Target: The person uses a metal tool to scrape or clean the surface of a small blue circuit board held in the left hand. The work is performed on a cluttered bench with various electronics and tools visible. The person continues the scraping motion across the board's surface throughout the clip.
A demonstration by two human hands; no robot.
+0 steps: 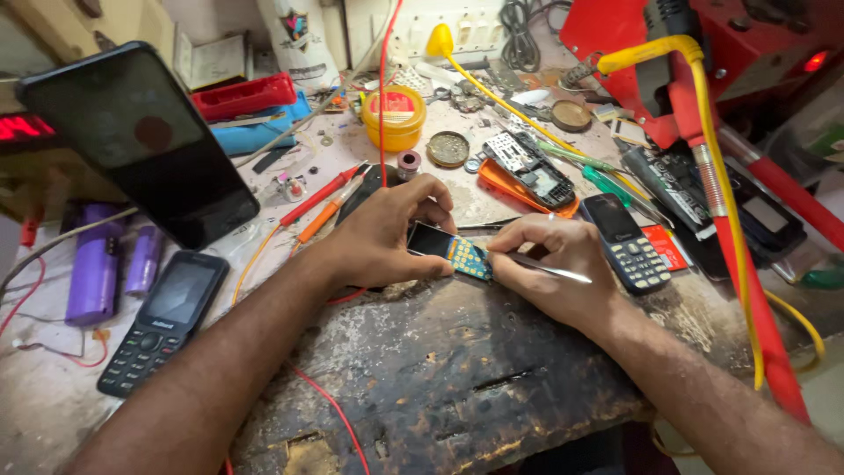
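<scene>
We pin the opened phone (450,251) firmly in our left hand (387,236) while our right hand (554,264), pinching tweezers (549,269), should probe lightly.

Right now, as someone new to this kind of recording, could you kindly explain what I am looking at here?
This is one picture from a camera worn on a person's head, looking down at their own bare hands over a cluttered bench. The left hand grips a small opened phone with its keypad board showing. The right hand holds metal tweezers against it. Around lie a black keypad phone, another keypad phone, a big dark phone propped up, purple batteries and a yellow tub.
</scene>
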